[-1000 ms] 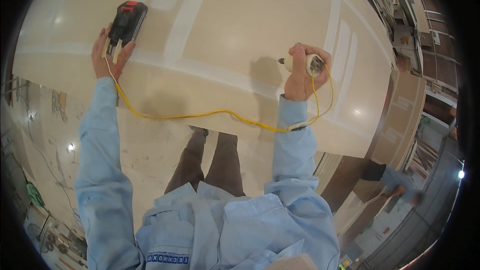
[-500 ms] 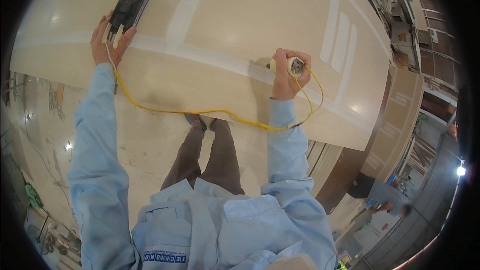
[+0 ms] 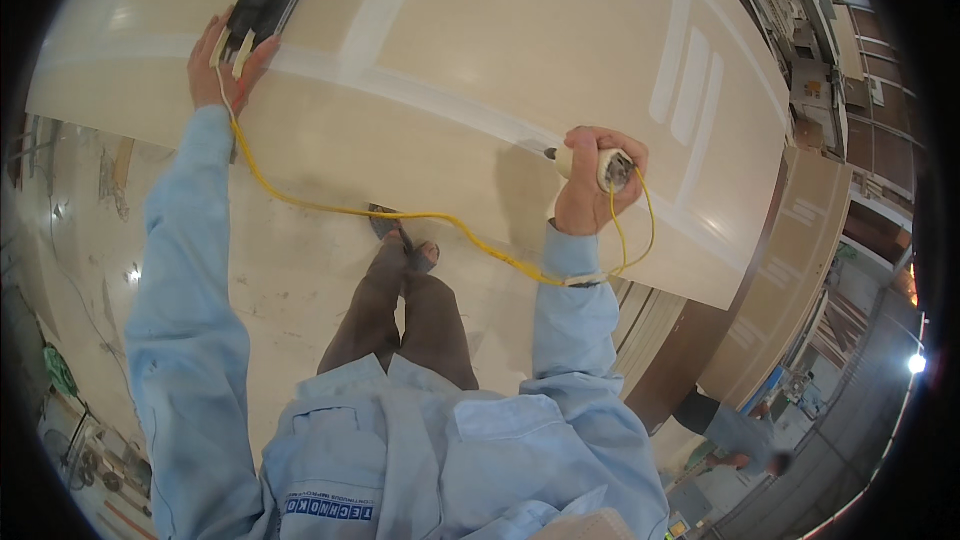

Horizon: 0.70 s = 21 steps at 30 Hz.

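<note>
At the far left, my left hand (image 3: 226,70) grips the near end of a black battery pack (image 3: 268,6) with red trim. Strips of pale tape hold wires to that end. My right hand (image 3: 594,190) is wrapped around a cream-coloured powered hand tool (image 3: 613,170) with a round body and an uncovered rear end. A small dark tip sticks out at its left side. From the pack, a yellow cable (image 3: 400,214) sags across to my right wrist, then splits into two thin wires that loop into the tool's rear. Both hands are above a large beige panel.
The wide beige panel (image 3: 480,50) carries white stripes and bars. Brown boards (image 3: 780,270) stand at the right, near another person (image 3: 735,430) bent over. Loose cords and scraps lie on the pale floor (image 3: 290,340) at the left.
My right hand and the tool have shifted right and nearer to me. The left hand and pack have moved slightly farther away. My feet have changed position, and the cable has shifted.
</note>
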Tool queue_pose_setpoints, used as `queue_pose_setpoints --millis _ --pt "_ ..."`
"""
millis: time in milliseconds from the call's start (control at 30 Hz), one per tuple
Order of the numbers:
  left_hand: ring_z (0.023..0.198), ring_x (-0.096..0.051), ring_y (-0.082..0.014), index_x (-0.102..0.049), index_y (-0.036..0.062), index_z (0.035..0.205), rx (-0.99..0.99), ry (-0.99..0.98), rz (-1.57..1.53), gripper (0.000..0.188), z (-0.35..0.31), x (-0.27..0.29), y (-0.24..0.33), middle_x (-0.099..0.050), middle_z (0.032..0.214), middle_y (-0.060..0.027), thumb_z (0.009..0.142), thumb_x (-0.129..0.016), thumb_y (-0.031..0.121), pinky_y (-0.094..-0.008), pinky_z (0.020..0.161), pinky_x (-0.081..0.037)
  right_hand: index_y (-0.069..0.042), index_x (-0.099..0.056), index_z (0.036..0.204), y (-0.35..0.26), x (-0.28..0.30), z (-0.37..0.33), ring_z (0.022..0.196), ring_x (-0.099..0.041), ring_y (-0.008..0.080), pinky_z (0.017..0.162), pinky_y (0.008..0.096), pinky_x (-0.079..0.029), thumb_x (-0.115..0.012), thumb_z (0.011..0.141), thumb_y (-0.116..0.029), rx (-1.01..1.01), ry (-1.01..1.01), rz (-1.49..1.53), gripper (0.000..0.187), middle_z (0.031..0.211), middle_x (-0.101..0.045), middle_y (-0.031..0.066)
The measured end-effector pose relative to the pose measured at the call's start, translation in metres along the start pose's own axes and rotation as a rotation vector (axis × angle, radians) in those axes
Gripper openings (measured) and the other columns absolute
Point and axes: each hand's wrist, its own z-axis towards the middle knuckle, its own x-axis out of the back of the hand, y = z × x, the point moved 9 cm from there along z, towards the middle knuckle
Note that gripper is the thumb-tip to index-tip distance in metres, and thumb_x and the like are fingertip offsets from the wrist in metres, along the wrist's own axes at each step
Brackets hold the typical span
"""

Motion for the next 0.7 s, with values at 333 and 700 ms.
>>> queue_pose_setpoints --millis 333,700 --pt "0.133 -0.055 -0.0321 -0.064 0.0079 0.132 -0.139 0.042 0.181 0.072 -0.049 0.021 0.01 -0.067 0.132 -0.0105 0.076 -0.088 0.045 -0.0424 0.111 -0.042 -0.004 -0.055 0.094 -0.012 -0.007 -0.042 0.076 -0.065 0.0163 0.073 0.0306 -0.054 -0.073 0.083 0.005 0.099 -0.133 -0.271 0.023 0.084 -0.068 0.0106" --pt "0.113 -0.067 -0.0256 -0.064 -0.0012 0.127 -0.108 0.056 0.193 0.067 -0.055 0.021 -0.001 -0.072 0.12 -0.0134 0.078 -0.09 0.037 -0.0341 0.102 -0.051 -0.004 -0.055 0.094 -0.023 0.013 -0.068 0.071 -0.064 0.0157 0.066 0.0301 -0.053 -0.076 0.083 0.003 0.091 -0.084 -0.218 0.024 0.083 -0.068 0.0093"
